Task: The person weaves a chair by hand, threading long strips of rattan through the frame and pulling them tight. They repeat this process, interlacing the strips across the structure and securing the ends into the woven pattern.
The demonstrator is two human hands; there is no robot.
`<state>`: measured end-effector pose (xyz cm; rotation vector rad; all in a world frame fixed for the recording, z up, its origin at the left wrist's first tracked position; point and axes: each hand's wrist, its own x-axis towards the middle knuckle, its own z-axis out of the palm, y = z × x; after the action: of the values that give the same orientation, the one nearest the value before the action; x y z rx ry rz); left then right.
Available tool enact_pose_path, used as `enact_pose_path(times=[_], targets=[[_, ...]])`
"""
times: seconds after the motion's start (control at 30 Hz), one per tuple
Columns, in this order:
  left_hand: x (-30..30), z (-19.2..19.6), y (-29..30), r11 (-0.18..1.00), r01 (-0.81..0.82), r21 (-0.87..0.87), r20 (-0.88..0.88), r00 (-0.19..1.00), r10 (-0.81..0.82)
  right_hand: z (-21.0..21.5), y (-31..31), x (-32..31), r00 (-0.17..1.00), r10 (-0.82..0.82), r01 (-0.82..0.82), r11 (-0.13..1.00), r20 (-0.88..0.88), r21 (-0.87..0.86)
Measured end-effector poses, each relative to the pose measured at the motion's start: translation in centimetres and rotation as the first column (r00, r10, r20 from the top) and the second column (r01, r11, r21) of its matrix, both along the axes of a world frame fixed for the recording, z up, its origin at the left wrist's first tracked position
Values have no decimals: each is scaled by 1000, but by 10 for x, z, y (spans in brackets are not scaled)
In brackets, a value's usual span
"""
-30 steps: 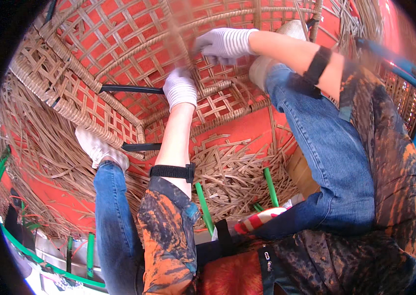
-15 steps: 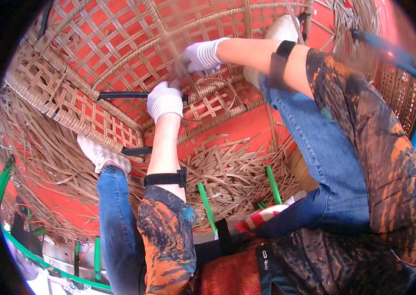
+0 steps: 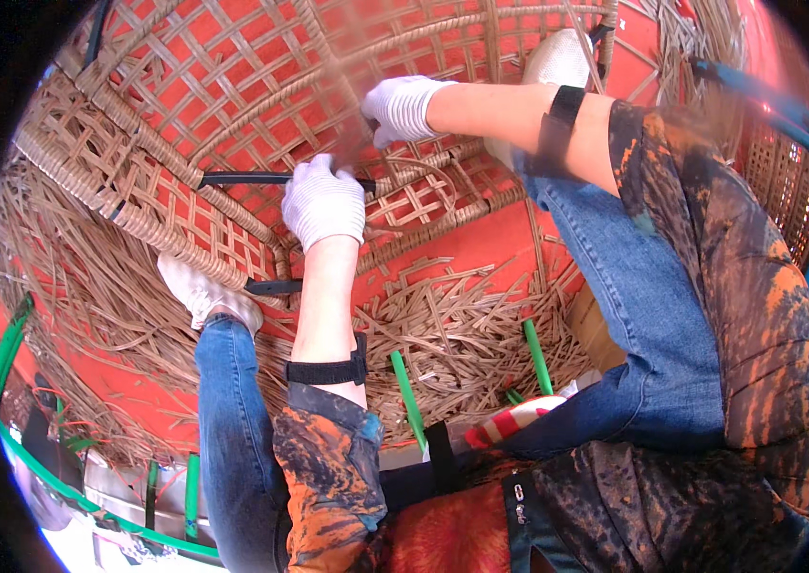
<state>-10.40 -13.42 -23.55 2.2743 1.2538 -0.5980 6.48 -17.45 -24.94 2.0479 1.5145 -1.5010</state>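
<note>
The left hand (image 3: 323,201) clamps the black rod (image 3: 242,179), whose long axis runs toward nine o'clock; the right hand (image 3: 403,107) pinches a cane strand (image 3: 333,57) at one o'clock.

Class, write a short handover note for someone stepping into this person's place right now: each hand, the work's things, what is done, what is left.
Left hand: gloved, gripping the black rod on the wicker frame.
Right hand: gloved, pinching a rattan strand at the lattice.
Done: open lattice woven across the frame above.
Left: the strand is still loose; more loose strips lie piled on the red floor.
</note>
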Motion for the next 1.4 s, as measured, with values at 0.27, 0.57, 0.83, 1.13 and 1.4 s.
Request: enact_pose_path(times=[0.27, 0.57, 0.83, 1.13, 1.4], targets=[[11, -2, -2, 997, -69, 32, 143, 988, 63, 6, -10, -5, 997, -37, 42, 997, 64, -64], [19, -52, -8, 874, -149, -461, 164, 954, 250, 84, -16, -36, 633, 477, -437, 870, -610, 227], [11, -57, -13, 912, -217, -347, 240, 920, 310, 81, -2, 13, 851, -182, -13, 930, -493, -366], [19, -101, -50, 285, -544, -789, 44, 413, 909, -36, -31, 27, 664, -585, 430, 808, -465, -402], [6, -145, -12, 736, -339, -587, -36, 918, 395, -36, -4, 6, 902, -302, 189, 919, -307, -346]])
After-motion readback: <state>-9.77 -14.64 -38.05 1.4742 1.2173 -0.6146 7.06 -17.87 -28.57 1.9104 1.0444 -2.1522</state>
